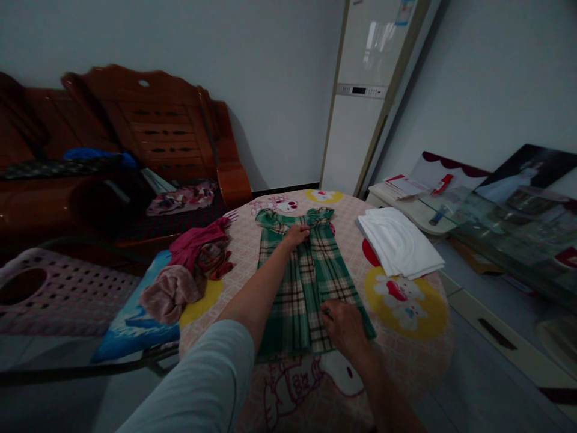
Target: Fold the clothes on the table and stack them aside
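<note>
pinching the plaid dress point(311, 282) — left hand point(297, 236) closed near its top — right hand point(344, 325) curled lower, hold unclear

A folded white cloth point(399, 243) lies by the right edge of the round table point(241, 264). At its left edge are a magenta cloth point(192, 240) and a fuzzy mauve cloth point(171, 294), above a blue patterned item point(135, 310). Farther left stands a pink perforated basket point(90, 294). Behind it, a pink patterned cloth point(183, 199) rests on a carved wooden seat point(157, 135). Beyond the far edge stands a tall white unit point(354, 132); to the right, a picture point(525, 174) leans near a glass shelf point(491, 219).
</note>
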{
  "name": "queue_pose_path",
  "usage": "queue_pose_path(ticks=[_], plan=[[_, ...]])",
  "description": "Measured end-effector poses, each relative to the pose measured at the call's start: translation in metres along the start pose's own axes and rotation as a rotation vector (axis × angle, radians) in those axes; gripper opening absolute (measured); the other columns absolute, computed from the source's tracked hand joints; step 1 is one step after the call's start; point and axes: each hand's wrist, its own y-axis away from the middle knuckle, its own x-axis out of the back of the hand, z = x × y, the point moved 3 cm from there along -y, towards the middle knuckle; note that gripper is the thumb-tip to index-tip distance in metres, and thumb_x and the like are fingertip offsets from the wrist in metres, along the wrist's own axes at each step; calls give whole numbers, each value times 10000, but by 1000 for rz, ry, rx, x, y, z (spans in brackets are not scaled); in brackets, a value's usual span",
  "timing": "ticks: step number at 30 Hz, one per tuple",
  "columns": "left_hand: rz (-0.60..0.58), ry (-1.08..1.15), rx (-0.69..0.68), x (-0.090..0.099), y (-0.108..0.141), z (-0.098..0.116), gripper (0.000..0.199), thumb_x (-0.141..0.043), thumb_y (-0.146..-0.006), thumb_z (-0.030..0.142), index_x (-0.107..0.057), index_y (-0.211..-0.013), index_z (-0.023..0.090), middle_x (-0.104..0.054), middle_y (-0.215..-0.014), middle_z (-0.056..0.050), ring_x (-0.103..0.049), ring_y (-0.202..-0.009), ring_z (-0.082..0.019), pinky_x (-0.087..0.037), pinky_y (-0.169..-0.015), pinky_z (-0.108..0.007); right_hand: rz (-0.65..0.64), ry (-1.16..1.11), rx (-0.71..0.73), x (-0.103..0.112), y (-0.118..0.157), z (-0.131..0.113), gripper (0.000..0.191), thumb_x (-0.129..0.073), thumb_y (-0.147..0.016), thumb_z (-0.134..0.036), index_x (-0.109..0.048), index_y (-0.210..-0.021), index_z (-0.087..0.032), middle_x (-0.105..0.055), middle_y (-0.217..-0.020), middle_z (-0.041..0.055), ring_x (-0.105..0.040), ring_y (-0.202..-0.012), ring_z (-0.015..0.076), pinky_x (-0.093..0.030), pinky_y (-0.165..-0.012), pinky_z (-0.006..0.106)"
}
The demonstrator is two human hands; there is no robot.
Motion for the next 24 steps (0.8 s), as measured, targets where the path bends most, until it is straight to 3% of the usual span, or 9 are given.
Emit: queue_pose_path(ticks=[5,8,11,15,19,24], plan=[[43,-135,-58,8,6,5,336,-590,-787,75,-738,-1081,145,-756,-1010,-51,-686,-979,-199,-534,-922,-319,-9,-40,7,0,1,-3,134,-604,-820,-184,-725,-869,-214,-741,-846,53,-667,-795,185,-389,-676,255],[90,-198,-96,20,17,14,355,-583,-778,69,-746,-1081,159,-757,-1021,-44,-665,-1048,-217,-494,-983,-322,1,-202,42,2,0,-1,181,-579,-868,-286,-722,-790,-207,-707,-714,22,-633,-675,153,-371,-618,240],[171,-252,-170,41,35,23,387,-553,-829,111,-706,-1181,161,-735,-1120,-54,-649,-1083,-212,-472,-1007,-305,107,-326,42,12,-4,11,353,-479,-929,-357,-689,-696,-196,-637,-591,-3,-575,-568,133,-348,-558,236],[244,-433,-315,58,72,21,366,-498,-880,154,-691,-1190,133,-710,-1178,-84,-650,-1081,-209,-475,-1013,-309,237,-308,-15,21,-8,33,281,-494,-905,-339,-724,-846,-188,-702,-701,30,-635,-652,167,-421,-618,247],[162,-633,-429,45,115,-2,387,-500,-887,175,-638,-1248,192,-646,-1300,-72,-587,-1212,-211,-442,-1073,-349,166,-232,14,10,-9,37,240,-557,-875,-284,-731,-1013,-194,-756,-880,71,-692,-799,197,-482,-729,280],[-16,-870,-499,18,149,-30,513,-513,-919,302,-482,-1397,120,-474,-1475,-169,-418,-1390,-263,-321,-1162,-437,42,-37,29,-6,-6,30,297,-636,-850,-271,-707,-1134,-219,-763,-969,78,-701,-893,229,-493,-794,320]])
